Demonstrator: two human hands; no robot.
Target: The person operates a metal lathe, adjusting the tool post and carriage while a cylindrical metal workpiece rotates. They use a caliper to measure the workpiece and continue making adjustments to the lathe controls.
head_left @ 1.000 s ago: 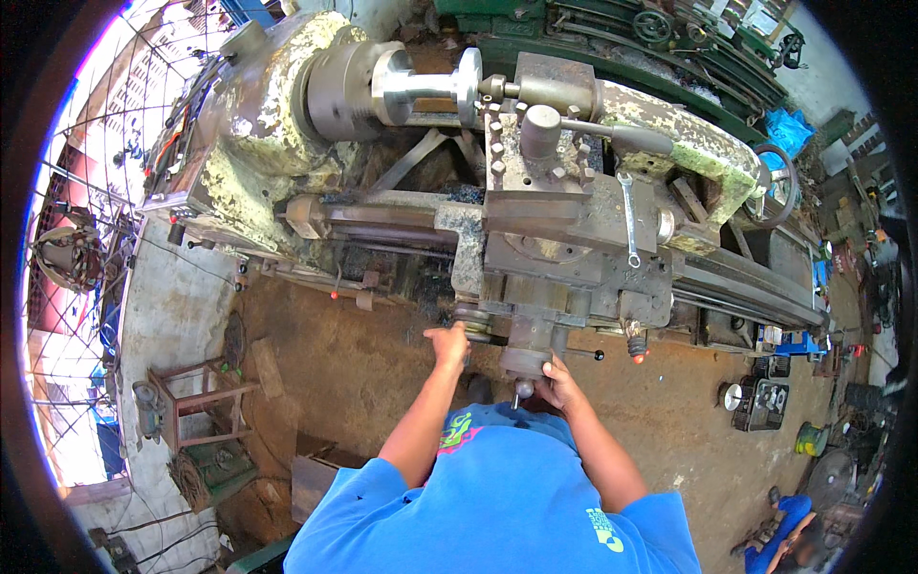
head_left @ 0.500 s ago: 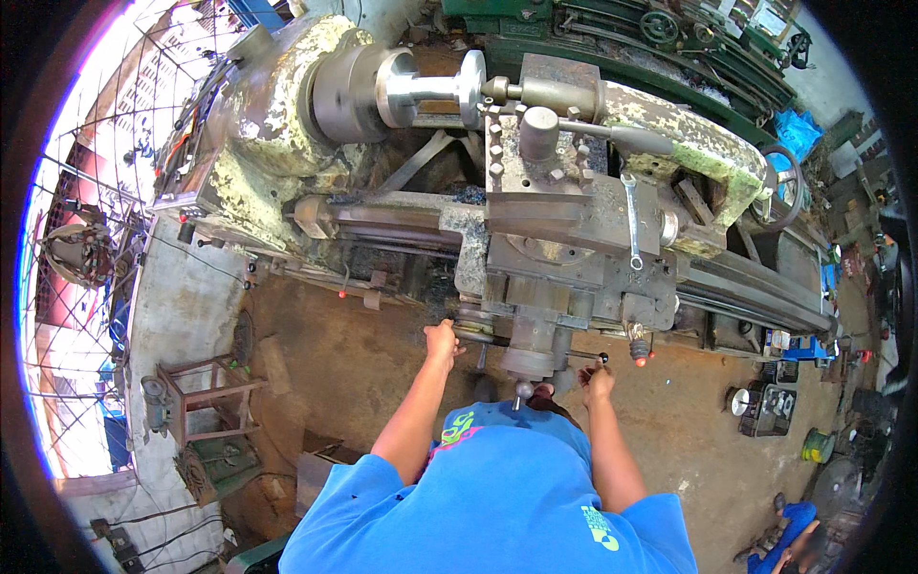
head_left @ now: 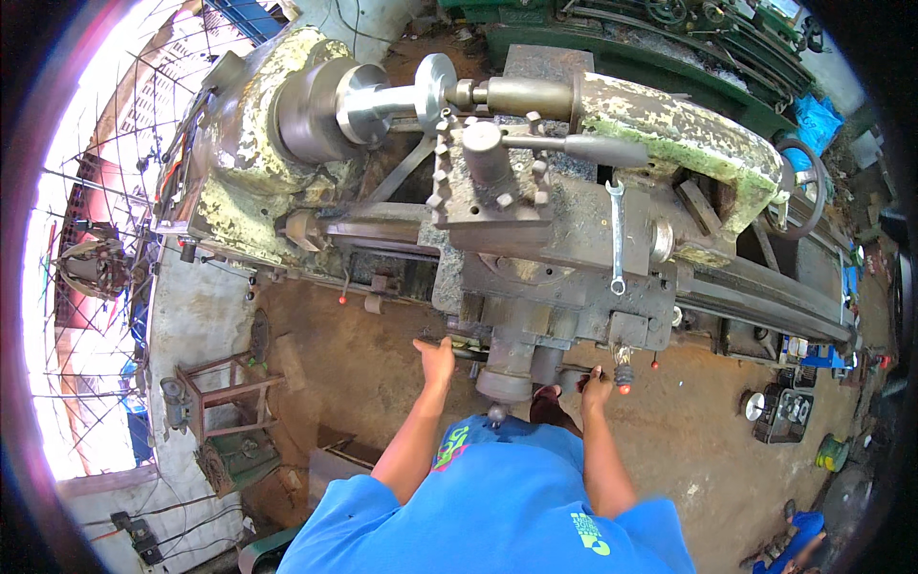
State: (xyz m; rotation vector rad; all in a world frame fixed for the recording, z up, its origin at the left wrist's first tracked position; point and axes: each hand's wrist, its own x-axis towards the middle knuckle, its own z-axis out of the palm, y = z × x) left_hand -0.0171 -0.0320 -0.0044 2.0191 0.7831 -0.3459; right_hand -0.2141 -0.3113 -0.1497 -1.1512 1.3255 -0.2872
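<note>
My left hand (head_left: 437, 364) is closed at the rim of the carriage handwheel (head_left: 465, 346), low on the lathe's front; the thumb points left. To its right, my right hand (head_left: 596, 389) grips the end of a crank handle (head_left: 572, 370), its fingers mostly hiding the knob. Above them stands the square tool post (head_left: 492, 182) with its clamping lever (head_left: 602, 148). A shiny flanged metal workpiece (head_left: 387, 101) sits between the chuck (head_left: 311, 113) and the tailstock centre (head_left: 464, 93). The chuck looks smeared, as if spinning. A combination spanner (head_left: 617, 239) lies on the carriage.
Tailstock handwheel (head_left: 801, 189) stands at right. A red-tipped lever (head_left: 624, 378) hangs near my right hand. A wooden stand (head_left: 229, 397) is at left, a black crate (head_left: 784, 413) at right. Another person in blue (head_left: 798, 538) is at lower right. A green machine (head_left: 650, 62) stands behind.
The carriage with tool post and spanner has shifted a little left, nearer the chuck. My right hand has moved with the crank handle, and its knob shows less. The view has shifted too.
</note>
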